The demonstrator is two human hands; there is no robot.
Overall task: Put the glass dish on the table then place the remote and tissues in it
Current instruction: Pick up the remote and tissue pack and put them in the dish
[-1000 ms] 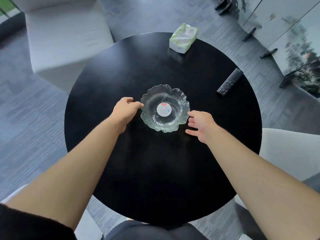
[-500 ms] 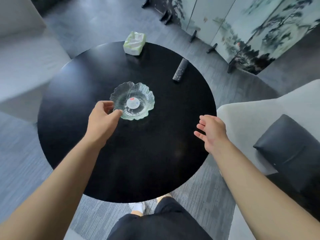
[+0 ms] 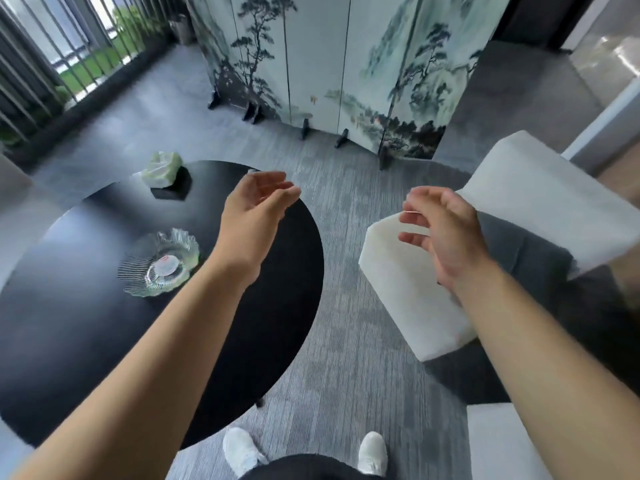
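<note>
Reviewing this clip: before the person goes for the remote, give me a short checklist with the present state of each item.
1. Glass dish set flat on the black table: ok.
2. Dish free to receive things: ok, only a label shows at its centre.
3. Left hand free: ok, open and holding nothing, raised over the table's far edge.
4. Right hand free: ok, fingers loosely curled, holding nothing, off the table, in front of the white seat.
5. Tissues reachable: ok, the pack lies at the table's far rim, untouched.
6. Remote located: cannot tell, it is not visible, possibly hidden behind the left hand.
</note>
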